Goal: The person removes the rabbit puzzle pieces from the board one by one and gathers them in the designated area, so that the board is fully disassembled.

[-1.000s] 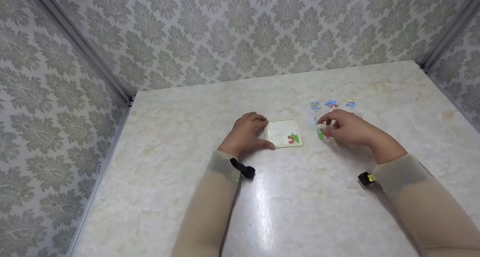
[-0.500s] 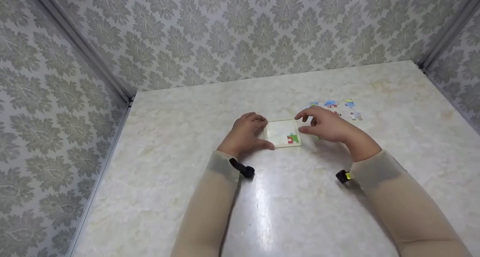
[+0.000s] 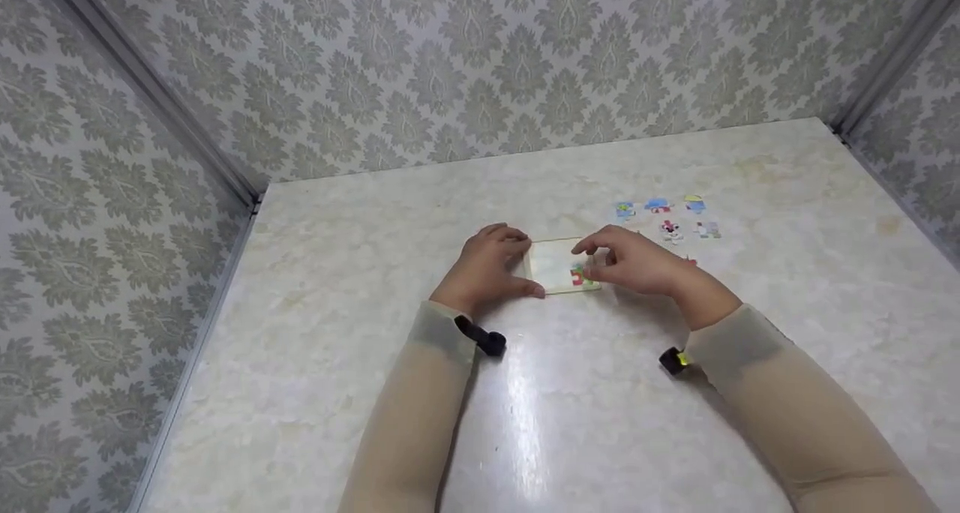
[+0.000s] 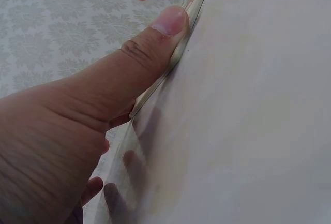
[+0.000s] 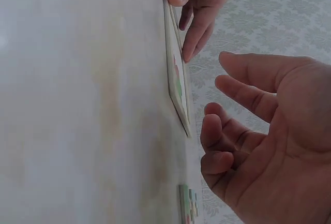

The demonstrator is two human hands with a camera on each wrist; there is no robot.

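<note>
A small square puzzle tray (image 3: 559, 260) with a pale rim lies on the table in the head view. One red-and-green puzzle piece (image 3: 577, 275) sits in its near right corner. My left hand (image 3: 491, 265) grips the tray's left side, thumb along the near edge and fingers at the far left corner. In the left wrist view the thumb (image 4: 150, 43) presses against the rim. Over the tray's right side hovers my right hand (image 3: 634, 262), fingers loosely bent. In the right wrist view its thumb and fingers stand apart with no piece showing between them.
Several loose puzzle pieces lie right of the tray, among them a blue one (image 3: 625, 210), a yellow-and-blue one (image 3: 695, 203) and a red-and-white one (image 3: 670, 232). My right hand and forearm hide part of this group. A patterned wall (image 3: 480, 63) rises behind the table (image 3: 375, 273).
My right hand has moved left from the loose pieces to above the tray's right side. The left hand keeps its hold on the tray. The view has shifted slightly.
</note>
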